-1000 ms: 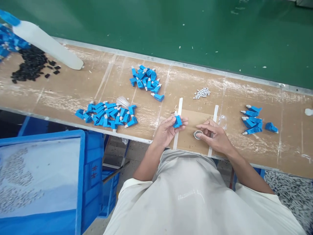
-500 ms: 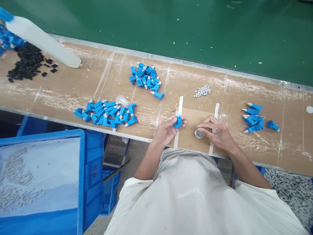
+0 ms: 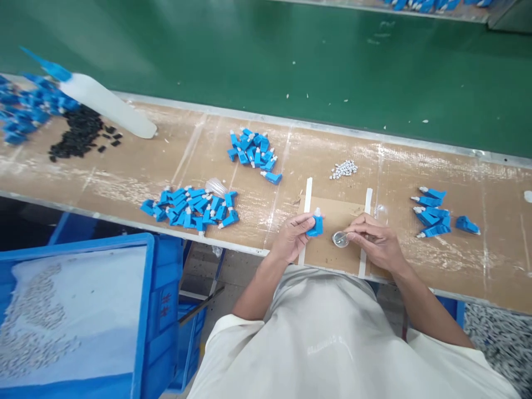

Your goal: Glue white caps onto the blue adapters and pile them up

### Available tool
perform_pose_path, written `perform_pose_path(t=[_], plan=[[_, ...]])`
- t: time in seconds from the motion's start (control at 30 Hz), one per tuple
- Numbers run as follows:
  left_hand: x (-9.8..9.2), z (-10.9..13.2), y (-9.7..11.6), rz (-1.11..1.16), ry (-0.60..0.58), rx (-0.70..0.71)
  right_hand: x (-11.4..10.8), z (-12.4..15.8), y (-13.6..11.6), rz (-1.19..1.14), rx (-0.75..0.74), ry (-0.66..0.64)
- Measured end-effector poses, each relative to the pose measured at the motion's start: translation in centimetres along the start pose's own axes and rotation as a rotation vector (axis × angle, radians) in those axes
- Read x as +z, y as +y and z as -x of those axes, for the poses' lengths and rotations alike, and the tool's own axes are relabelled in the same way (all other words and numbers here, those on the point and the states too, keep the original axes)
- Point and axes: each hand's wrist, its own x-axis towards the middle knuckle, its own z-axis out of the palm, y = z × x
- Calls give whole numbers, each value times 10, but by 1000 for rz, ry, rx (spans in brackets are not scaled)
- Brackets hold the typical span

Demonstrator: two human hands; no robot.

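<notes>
My left hand [image 3: 294, 237] pinches a small blue plastic part with a whitish tip [image 3: 315, 226], its tip pointing up. To its right, my right hand [image 3: 374, 239] has thumb and fingers pressed together at the rim of a small round metallic dish [image 3: 339, 239]. A thin pin-like tool seems to run from those fingertips into the dish; most of it is hidden by the fingers. The dish rests on a cardboard sheet [image 3: 332, 213] between two white tape strips. Beyond the sheet lies a little pile of small pale grey pieces [image 3: 344, 169].
More blue parts lie in piles at left [image 3: 191, 208], middle back [image 3: 252, 148] and right [image 3: 432, 213]. A white bottle with blue nozzle [image 3: 110, 105] leans over black pieces [image 3: 78, 133]. A blue crate [image 3: 152, 310] stands below the table edge at left. A green surface [image 3: 249, 66] lies beyond.
The camera view has shifted, so the table sits lower. My left hand has turned the blue part so its whitish tip shows upright. My right hand stays at the dish, its fingers slightly right of before.
</notes>
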Motion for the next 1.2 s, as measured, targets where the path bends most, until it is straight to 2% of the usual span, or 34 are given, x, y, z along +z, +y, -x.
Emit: perform_pose_path(t=[0.13,0.3,0.43,0.7,0.87,1.2], plan=[[7,-1,-2,-42,-65,-54,-5,0,1,-144,105,60],[17,-1,-7,-97,-136,-118,-5,2,-1,-358,196,214],[23,0,-11,-100,-167,-160,-3,1,-14,-358,115,306],[23,1,-11,-128,-245,-169,4,-2,-34,-127,-148,405],[23,1,-10,-123,-251,-170,7,-5,-34,-10,-250,400],[23,2,-9,-104,-247,-173,10,-7,-31,21,-312,355]])
